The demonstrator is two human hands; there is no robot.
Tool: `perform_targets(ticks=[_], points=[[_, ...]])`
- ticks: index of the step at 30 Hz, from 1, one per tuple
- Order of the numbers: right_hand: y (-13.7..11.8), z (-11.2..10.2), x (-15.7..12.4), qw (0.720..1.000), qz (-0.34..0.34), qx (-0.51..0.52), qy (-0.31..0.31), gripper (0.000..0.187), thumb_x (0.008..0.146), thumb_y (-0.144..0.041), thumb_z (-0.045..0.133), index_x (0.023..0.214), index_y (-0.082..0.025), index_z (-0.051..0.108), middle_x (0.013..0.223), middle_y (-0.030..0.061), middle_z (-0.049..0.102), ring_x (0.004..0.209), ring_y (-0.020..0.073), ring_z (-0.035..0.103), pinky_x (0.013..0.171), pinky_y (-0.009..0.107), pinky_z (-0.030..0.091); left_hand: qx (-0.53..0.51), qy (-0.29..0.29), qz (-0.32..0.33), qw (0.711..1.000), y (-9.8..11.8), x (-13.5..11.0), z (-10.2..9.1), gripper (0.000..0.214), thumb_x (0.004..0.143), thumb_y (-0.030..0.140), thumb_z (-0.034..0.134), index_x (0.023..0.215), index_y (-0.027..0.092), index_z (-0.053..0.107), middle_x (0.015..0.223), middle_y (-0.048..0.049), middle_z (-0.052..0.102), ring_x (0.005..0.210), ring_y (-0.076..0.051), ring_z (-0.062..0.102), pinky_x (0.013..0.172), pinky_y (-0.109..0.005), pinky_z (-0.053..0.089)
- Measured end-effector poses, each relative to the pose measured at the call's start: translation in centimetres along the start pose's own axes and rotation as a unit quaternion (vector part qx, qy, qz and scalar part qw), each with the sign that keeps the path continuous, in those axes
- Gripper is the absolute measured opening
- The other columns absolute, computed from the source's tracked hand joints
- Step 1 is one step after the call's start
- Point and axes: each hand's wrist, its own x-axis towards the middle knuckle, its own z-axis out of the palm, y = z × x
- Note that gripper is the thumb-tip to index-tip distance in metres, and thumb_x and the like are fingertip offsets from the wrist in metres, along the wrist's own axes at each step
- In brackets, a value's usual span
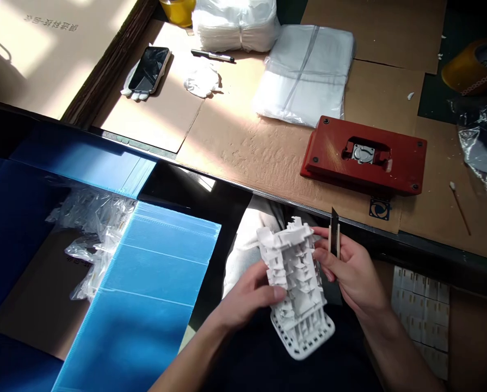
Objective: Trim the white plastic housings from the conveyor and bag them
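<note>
A white 3D-printed part (294,283) with a lattice of support struts and a perforated base plate is held over my lap, below the table edge. My left hand (249,296) grips its left side, thumb pressed on the struts. My right hand (351,269) touches the part's right side with its fingertips and holds a small utility knife (334,233), blade pointing up.
A red block (363,158) with a metal insert lies on the cardboard-covered table (243,141). Stacks of clear bags (306,73), a phone (149,68), a pen (213,55), a white glove (202,80) and yellow tape (474,65) lie beyond. A blue corrugated bin (145,283) with bagged parts (94,228) stands at left.
</note>
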Motion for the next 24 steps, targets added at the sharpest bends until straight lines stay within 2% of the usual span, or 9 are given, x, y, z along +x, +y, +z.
perform_targets(ticks=[3,6,9,12,14,16,19,22,24], points=[[-0.5,1.0,0.4,1.0,0.021,0.002,0.017,0.044,0.081,-0.04,0.081,0.12,-0.024,0.07,0.077,-0.0015,0.064,0.061,0.01,0.056,0.054,0.02,0.049,-0.156,0.004,-0.051,0.986,-0.6,0.3,0.3,0.048,0.076,0.036,0.076,0.118,0.015,0.07,0.107,-0.0128,0.073,0.103,-0.031,0.067,0.092,-0.039,0.049],[-0.5,1.5,0.7,0.999,0.031,0.012,0.012,0.041,0.083,-0.042,0.079,0.119,-0.024,0.07,0.083,0.0012,0.069,0.072,0.0152,0.064,0.063,0.024,0.054,-0.179,0.022,-0.045,0.983,-1.0,0.3,0.8,0.045,0.076,0.034,0.077,0.116,0.015,0.07,0.106,-0.0129,0.073,0.102,-0.03,0.067,0.092,-0.04,0.05],[0.0,0.6,1.0,1.0,-0.013,0.006,-0.007,0.037,0.078,-0.039,0.084,0.112,-0.025,0.076,0.086,0.0018,0.072,0.073,0.0148,0.065,0.062,0.022,0.053,-0.091,0.042,-0.015,0.995,-0.9,-0.1,0.9,0.038,0.074,0.03,0.078,0.111,0.018,0.073,0.103,-0.0091,0.074,0.098,-0.027,0.067,0.088,-0.036,0.05],[0.9,-1.1,1.2,0.996,-0.049,-0.006,-0.07,0.04,0.07,-0.039,0.089,0.106,-0.024,0.08,0.078,0.0022,0.072,0.068,0.0163,0.066,0.058,0.023,0.053,0.034,0.024,0.038,0.998,-0.3,-0.3,0.7,0.033,0.074,0.022,0.074,0.107,0.019,0.076,0.102,-0.0066,0.075,0.097,-0.027,0.066,0.083,-0.034,0.05],[1.5,-2.1,1.2,0.992,-0.069,-0.016,-0.104,0.045,0.068,-0.042,0.09,0.107,-0.024,0.08,0.078,0.0039,0.074,0.069,0.02,0.068,0.061,0.028,0.056,0.108,-0.005,0.102,0.989,0.3,-0.2,0.7,0.034,0.076,0.017,0.07,0.109,0.021,0.077,0.11,-0.0065,0.075,0.105,-0.03,0.065,0.091,-0.038,0.05],[2.0,-2.7,0.9,0.988,-0.083,-0.027,-0.127,0.048,0.066,-0.045,0.091,0.108,-0.024,0.08,0.088,0.0071,0.077,0.078,0.0266,0.072,0.069,0.035,0.06,0.163,-0.031,0.168,0.972,1.1,-0.1,0.7,0.039,0.078,0.014,0.068,0.115,0.023,0.075,0.121,-0.0064,0.073,0.116,-0.032,0.063,0.102,-0.043,0.046],[2.4,-3.2,0.3,0.983,-0.09,-0.053,-0.152,0.045,0.066,-0.042,0.09,0.107,-0.025,0.081,0.104,0.0101,0.078,0.094,0.0342,0.073,0.081,0.043,0.061,0.224,-0.06,0.218,0.948,2.1,-0.2,1.0,0.038,0.083,0.016,0.065,0.12,0.019,0.073,0.133,-0.0121,0.068,0.122,-0.034,0.062,0.108,-0.046,0.043],[2.3,-3.3,-0.3,0.981,-0.097,-0.072,-0.155,0.041,0.07,-0.039,0.088,0.109,-0.028,0.081,0.112,0.0089,0.077,0.102,0.036,0.072,0.089,0.046,0.06,0.265,-0.079,0.23,0.933,2.5,-0.3,1.2,0.032,0.088,0.02,0.061,0.115,0.011,0.074,0.133,-0.0205,0.066,0.123,-0.035,0.062,0.107,-0.047,0.044],[2.2,-3.3,-0.5,0.98,-0.103,-0.07,-0.152,0.043,0.071,-0.04,0.087,0.111,-0.029,0.08,0.112,0.0082,0.077,0.102,0.0366,0.072,0.088,0.046,0.06,0.268,-0.087,0.235,0.93,2.6,-0.4,1.3,0.031,0.089,0.022,0.06,0.113,0.011,0.075,0.131,-0.0213,0.067,0.121,-0.036,0.063,0.104,-0.047,0.047]])
